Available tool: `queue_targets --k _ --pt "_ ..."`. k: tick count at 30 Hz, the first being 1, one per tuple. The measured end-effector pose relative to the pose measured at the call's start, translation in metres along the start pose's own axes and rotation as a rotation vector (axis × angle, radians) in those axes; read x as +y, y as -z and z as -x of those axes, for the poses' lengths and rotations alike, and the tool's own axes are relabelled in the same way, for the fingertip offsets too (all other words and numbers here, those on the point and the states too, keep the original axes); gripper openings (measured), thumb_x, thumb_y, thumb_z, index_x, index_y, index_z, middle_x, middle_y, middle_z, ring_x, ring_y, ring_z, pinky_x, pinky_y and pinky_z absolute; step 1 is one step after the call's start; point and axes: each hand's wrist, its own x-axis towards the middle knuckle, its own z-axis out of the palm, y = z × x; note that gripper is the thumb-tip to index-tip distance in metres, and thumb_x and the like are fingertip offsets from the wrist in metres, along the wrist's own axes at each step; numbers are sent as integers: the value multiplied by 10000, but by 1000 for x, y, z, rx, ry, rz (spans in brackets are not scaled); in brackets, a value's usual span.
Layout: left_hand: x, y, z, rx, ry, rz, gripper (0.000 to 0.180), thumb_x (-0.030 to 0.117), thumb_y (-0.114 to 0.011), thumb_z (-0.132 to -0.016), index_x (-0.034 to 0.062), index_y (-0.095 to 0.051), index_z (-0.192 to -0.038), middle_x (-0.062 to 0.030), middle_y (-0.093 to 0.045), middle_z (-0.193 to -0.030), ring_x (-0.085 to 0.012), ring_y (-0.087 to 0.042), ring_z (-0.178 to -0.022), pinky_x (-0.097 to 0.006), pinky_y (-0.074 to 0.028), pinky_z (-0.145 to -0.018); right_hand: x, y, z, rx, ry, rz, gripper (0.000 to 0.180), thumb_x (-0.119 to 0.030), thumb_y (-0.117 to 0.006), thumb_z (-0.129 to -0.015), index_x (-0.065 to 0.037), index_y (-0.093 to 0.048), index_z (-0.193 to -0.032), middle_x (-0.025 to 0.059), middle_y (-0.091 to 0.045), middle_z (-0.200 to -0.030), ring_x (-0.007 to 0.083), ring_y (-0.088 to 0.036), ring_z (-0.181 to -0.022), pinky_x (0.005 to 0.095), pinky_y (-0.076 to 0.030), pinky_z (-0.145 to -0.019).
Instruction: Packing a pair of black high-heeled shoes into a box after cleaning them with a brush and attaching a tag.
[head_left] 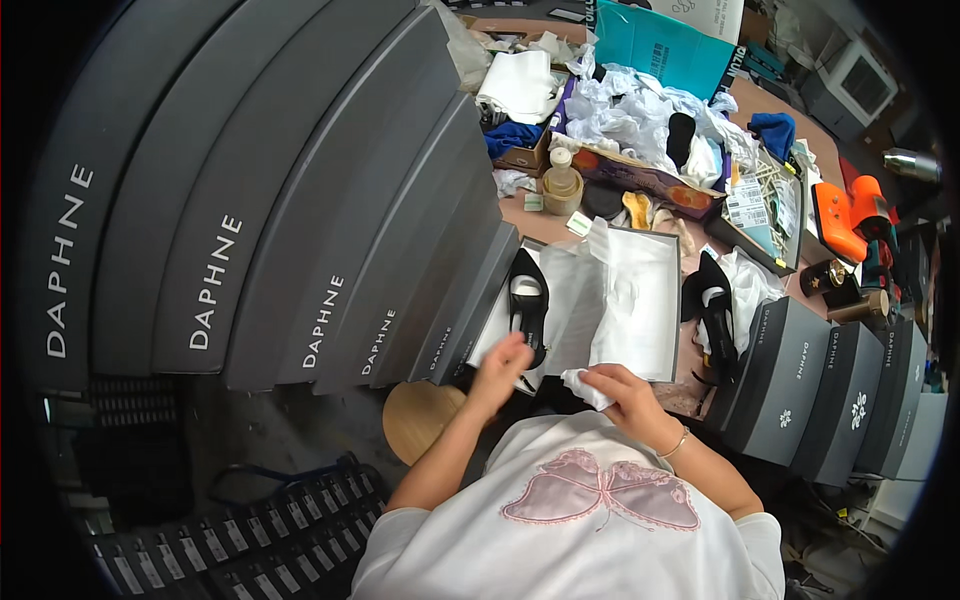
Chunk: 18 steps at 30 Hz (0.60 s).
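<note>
My left hand is beside the heel end of a black pointed high-heeled shoe; its fingers are smeared by motion. This shoe lies on a white surface at the left of an open shoebox lined with white tissue paper. In front of the box's near edge, my right hand is closed on a crumpled piece of white paper. A second black high-heeled shoe lies to the right of the box, next to loose white paper. Both shoes have something white inside.
Tall stacks of dark grey shoeboxes rise at the left, and more grey shoeboxes stand at the right. Farther back are a carton of crumpled paper, a pump bottle and an orange tool. A round stool is below.
</note>
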Motion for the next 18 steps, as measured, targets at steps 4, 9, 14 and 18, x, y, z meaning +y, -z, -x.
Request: queue_targets --k 4,9,14,18 --pt "-43 20 -74 163 -70 -457 573 259 -649 -888 -47 -451 -1329 -108 -625 -1042 -176 -631 -908 -294 -526 -754 -20 1 -8 -80 -184 -58 460 -9 -662 -734 -62 -581 -1184 148 -620 -1034 339 -620 -937 380 -518 -790" --pt "-53 -9 -112 -10 406 220 547 233 -712 -815 -57 -484 -1219 -115 -628 -951 -191 -650 -700 -349 -556 -591 9 -12 -12 156 -258 -103 389 -109 -763 -753 -33 -593 -1095 157 -609 -897 310 -615 -814 337 -495 -738" --pt "-37 -2 -84 -288 235 194 234 94 -613 -772 14 -598 -992 -57 -623 -820 -159 -614 -729 -299 -509 -637 -1 3 -59 230 -101 -56 402 -109 -739 -760 -54 -564 -1117 154 -602 -971 329 -602 -856 363 -491 -727" --pt "16 -19 -21 -335 26 131 450 93 -617 -774 25 -499 -1203 -44 -573 -1022 -103 -559 -890 -251 -475 -758 11 -7 -89 127 -61 288 391 -124 -732 -732 -86 -529 -1065 119 -563 -935 338 -594 -862 421 -494 -716"
